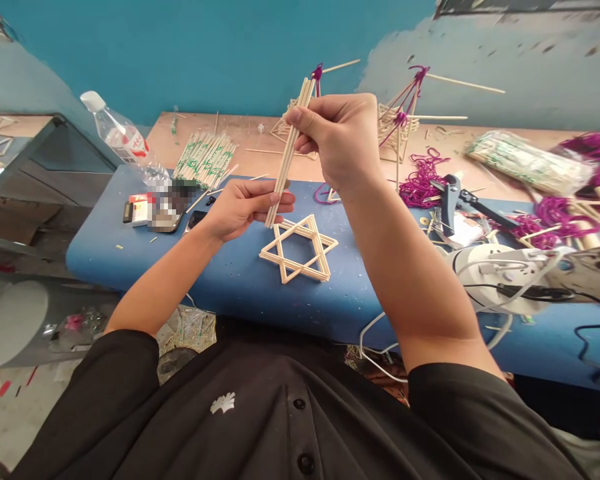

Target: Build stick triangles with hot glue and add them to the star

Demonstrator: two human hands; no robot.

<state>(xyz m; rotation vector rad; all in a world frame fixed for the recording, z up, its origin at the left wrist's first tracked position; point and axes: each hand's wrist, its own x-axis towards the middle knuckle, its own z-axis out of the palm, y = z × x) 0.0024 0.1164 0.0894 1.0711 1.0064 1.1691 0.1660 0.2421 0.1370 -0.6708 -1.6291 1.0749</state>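
A small bundle of thin wooden sticks (291,143) stands nearly upright above the blue padded board (230,280). My right hand (343,137) pinches the sticks near their top between thumb and fingers. My left hand (247,207) closes on their lower end. Just below the sticks, flat on the board, lies a six-pointed star (300,248) made of the same sticks.
Wrapped chopstick packs (205,158), a plastic bottle (120,137), a cigarette box (139,208) and a phone (196,219) lie at the left. Purple cord (423,180), stick frames (397,123), a glue gun (450,200), a bagged bundle (527,163) and a white power strip (505,273) crowd the right.
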